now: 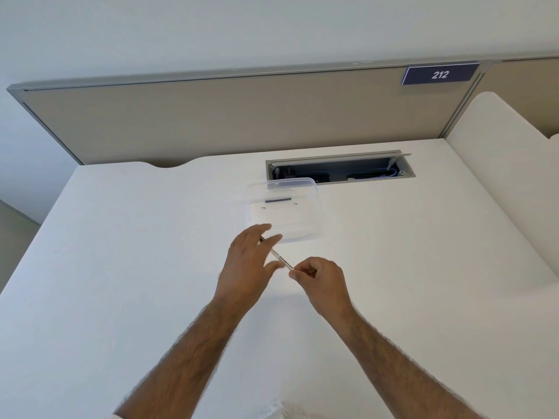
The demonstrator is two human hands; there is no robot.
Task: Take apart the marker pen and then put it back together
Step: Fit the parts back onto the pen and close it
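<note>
Head view, the only one supplied. The marker pen is held in the air just above the white bench, between the two hands. The right hand is clenched on the pen's near end, pinching it between thumb and forefinger; this grip appears meant to anchor the barrel. The left hand is released, fingers spread and blurred, with its palm side toward the pen's far half. Whether any of its fingers touch the barrel cannot be determined.

Orientation: the pen's long axis runs diagonally, from the right hand's fingertips up and away toward the left hand's fingers, the far end passing behind those fingers. Printing is visible along the middle of the barrel. Which end carries the tip cannot be told.

Just beyond the left hand's fingertips stands a clear plastic container, with a small dark part seen inside it. Judgement: the container likely serves to keep loose pieces, and the dark part may belong to the pen, though this is not confirmed. Further beyond lies an open cable hatch.
</note>
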